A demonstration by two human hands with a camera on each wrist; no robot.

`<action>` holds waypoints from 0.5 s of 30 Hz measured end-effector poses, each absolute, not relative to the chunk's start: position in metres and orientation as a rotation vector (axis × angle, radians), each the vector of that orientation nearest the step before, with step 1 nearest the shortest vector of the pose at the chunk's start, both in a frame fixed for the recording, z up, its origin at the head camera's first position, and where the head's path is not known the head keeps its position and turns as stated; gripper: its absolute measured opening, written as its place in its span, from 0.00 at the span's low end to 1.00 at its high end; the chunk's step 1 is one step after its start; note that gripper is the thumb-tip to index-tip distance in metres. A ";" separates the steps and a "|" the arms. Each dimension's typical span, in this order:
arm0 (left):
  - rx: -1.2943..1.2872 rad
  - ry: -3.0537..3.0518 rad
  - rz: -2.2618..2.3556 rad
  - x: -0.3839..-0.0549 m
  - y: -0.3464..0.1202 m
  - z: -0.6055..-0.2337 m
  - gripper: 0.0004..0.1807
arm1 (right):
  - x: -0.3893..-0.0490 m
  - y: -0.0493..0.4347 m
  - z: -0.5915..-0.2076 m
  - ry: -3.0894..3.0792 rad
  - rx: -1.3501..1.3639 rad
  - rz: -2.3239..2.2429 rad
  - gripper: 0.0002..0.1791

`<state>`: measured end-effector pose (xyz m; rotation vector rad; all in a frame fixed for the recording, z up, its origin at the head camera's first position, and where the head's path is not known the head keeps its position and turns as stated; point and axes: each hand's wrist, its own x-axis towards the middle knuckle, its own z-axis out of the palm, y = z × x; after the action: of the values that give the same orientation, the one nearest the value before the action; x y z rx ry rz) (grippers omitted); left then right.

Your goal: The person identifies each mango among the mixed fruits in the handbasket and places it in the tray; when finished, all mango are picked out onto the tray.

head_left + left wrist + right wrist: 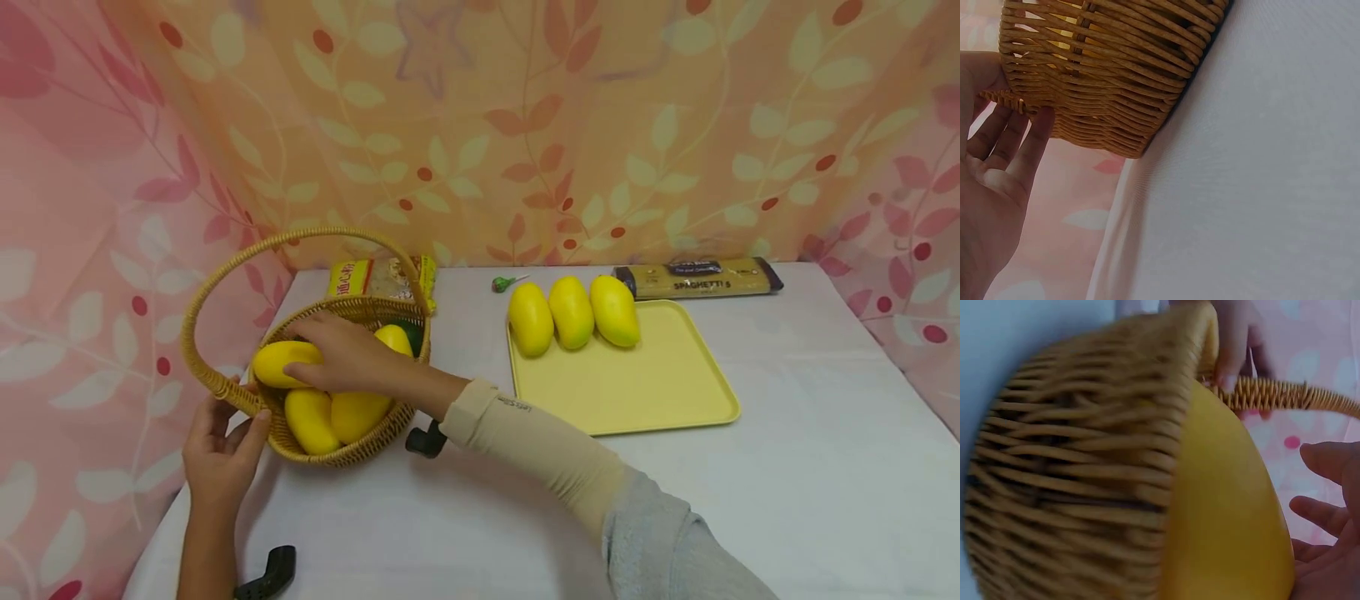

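Observation:
A woven basket (352,308) with a tall hoop handle (225,275) stands at the table's left and holds several yellow mangoes. My right hand (300,362) reaches across into it, fingers over and thumb under the top mango (273,362), which pokes out over the rim. The right wrist view shows that mango (1229,512) above the rim with my fingers (1329,462) beyond it. My left hand (225,433) touches the basket's wall below the handle base, fingers (1029,150) straight against the weave (1110,69). Three mangoes (572,312) lie at the back of a yellow tray (637,383).
Behind the basket lies a snack packet (375,279). A green lollipop (501,284) and a spaghetti pack (697,279) lie along the back edge. A leaf-print cloth backdrop surrounds the white table. Something green (411,333) shows inside the basket.

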<state>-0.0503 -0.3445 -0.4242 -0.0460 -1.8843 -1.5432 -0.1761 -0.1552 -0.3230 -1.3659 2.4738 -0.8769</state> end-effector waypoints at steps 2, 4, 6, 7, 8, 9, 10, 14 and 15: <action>-0.039 -1.889 -1.541 -0.051 -0.344 -0.424 0.32 | -0.184 -0.165 -0.322 2.448 -1.355 -0.845 0.30; -0.036 -1.902 -1.527 -0.051 -0.344 -0.424 0.32 | -0.190 -0.172 -0.322 2.416 -1.338 -0.771 0.31; -0.036 -1.929 -1.486 -0.051 -0.343 -0.424 0.33 | -0.194 -0.177 -0.323 2.382 -1.326 -0.690 0.32; -0.046 -1.934 -1.469 -0.051 -0.343 -0.424 0.33 | -0.195 -0.178 -0.324 2.374 -1.312 -0.658 0.33; -0.048 -1.940 -1.456 -0.051 -0.343 -0.424 0.33 | -0.196 -0.179 -0.324 2.369 -1.293 -0.633 0.34; -0.052 -1.946 -1.443 -0.051 -0.344 -0.423 0.33 | -0.196 -0.180 -0.325 2.368 -1.268 -0.620 0.35; -0.056 -1.943 -1.446 -0.051 -0.344 -0.423 0.33 | -0.197 -0.181 -0.326 2.368 -1.254 -0.621 0.36; -0.036 -1.944 -1.466 -0.050 -0.345 -0.423 0.32 | -0.196 -0.181 -0.331 2.359 -1.243 -0.690 0.37; -0.032 -1.950 -1.460 -0.049 -0.345 -0.423 0.32 | -0.196 -0.181 -0.333 2.354 -1.257 -0.704 0.37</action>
<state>-0.0487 -0.3455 -0.4227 -0.0318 -1.9500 -1.4599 -0.1962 -0.1809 -0.3327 -1.2567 2.3537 -0.7044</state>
